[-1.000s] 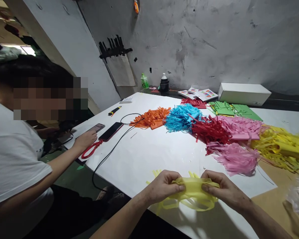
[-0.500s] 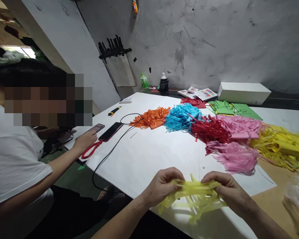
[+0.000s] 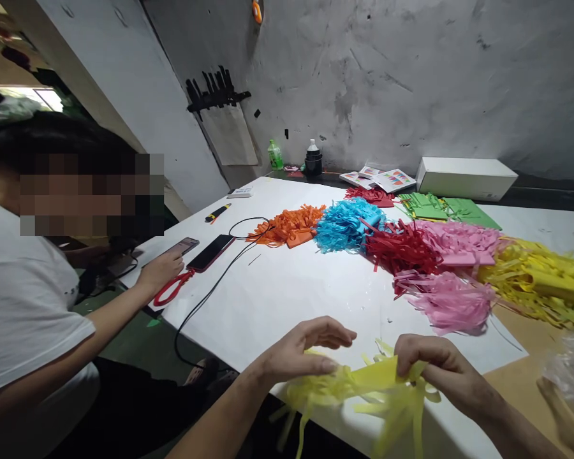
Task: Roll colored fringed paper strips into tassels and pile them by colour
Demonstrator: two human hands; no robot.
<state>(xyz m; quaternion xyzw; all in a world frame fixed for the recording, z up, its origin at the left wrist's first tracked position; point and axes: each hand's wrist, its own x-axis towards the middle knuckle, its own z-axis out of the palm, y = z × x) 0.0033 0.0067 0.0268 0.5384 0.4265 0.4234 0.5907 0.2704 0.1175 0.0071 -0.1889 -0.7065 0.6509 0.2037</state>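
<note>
A yellow tissue-paper fringe [image 3: 370, 376] with loose hanging strips is held above the near edge of the white table. My right hand [image 3: 440, 366] pinches its right end between thumb and fingers. At the left end, my left hand [image 3: 306, 350] is open, its fingers apart from the thumb and the thumb close to the strips; whether it touches them I cannot tell. Just beyond my right hand lies a pink fringe bundle [image 3: 452, 303]. Several strips blur with motion below my hands.
Across the white table [image 3: 287, 293] run orange [image 3: 291, 226], blue [image 3: 347, 224], red [image 3: 402, 248] and yellow [image 3: 540, 280] fringe bundles. A white box [image 3: 463, 178] stands by the wall. To the left, a co-worker's hand [image 3: 160, 271] touches a phone, near a black phone [image 3: 210, 253] and a cable [image 3: 203, 296].
My left hand has opened from its pinch on the yellow fringe. The right hand still grips it, now with a flat band showing between the hands and strips hanging lower.
</note>
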